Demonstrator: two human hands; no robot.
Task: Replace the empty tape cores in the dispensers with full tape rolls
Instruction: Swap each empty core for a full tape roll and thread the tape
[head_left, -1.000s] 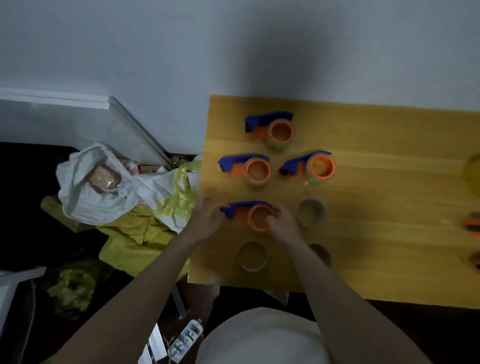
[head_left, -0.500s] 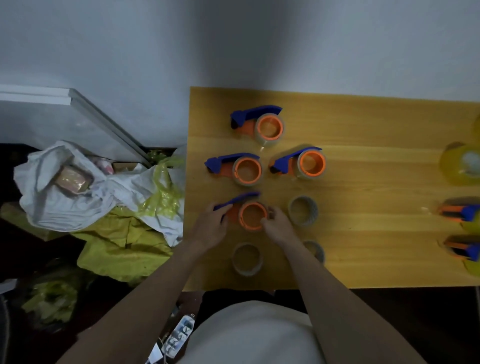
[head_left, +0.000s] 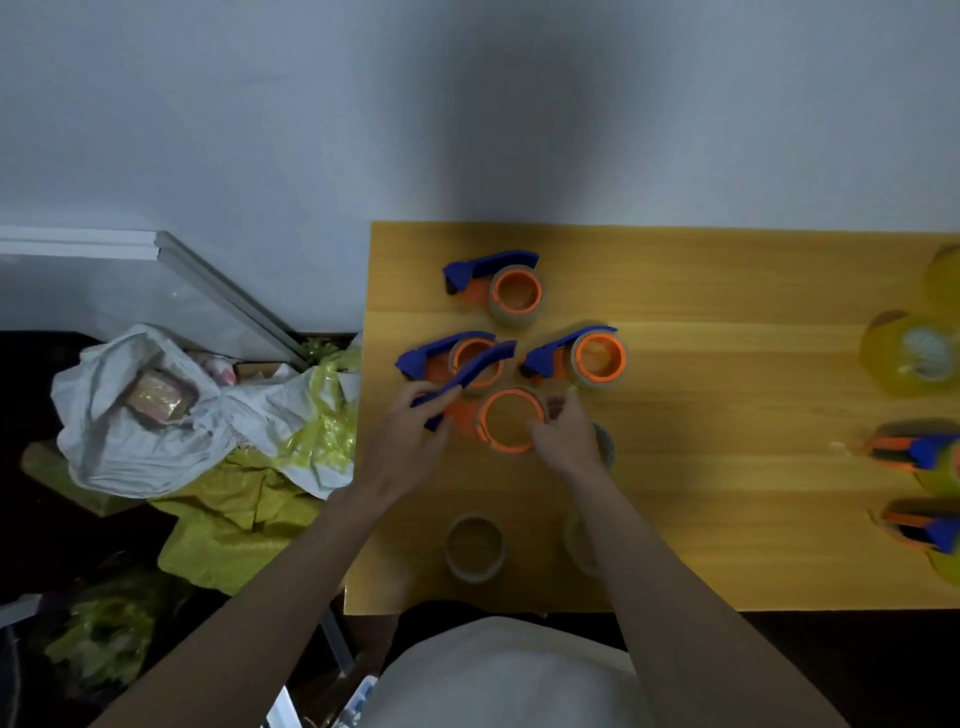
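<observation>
Table: we see a yellow wooden table (head_left: 727, 291) against a pale wall, with our two bare arms reaching over it.
Left hand: our left hand (head_left: 410, 447) curls its fingers round the blue handle of the held dispenser (head_left: 506, 421) and lifts it off the wood.
Right hand: our right hand (head_left: 563, 439) pinches the edge of that dispenser's big orange ring, fingers bent.
Other dispensers: we count three more in front of it, the far dispenser (head_left: 498, 286), the left dispenser (head_left: 452, 358) and the middle dispenser (head_left: 582, 358). The held one's blue handle crosses over the left one.
Loose rolls: one brown tape roll (head_left: 474, 545) stands near the table's front edge, well apart from our hands. Our right arm partly hides two other rolls.
Right side: we see blurry yellow rolls (head_left: 909, 353) and two more orange and blue dispensers.
Floor: white and yellow plastic bags (head_left: 208, 426) lie beside the table.
</observation>
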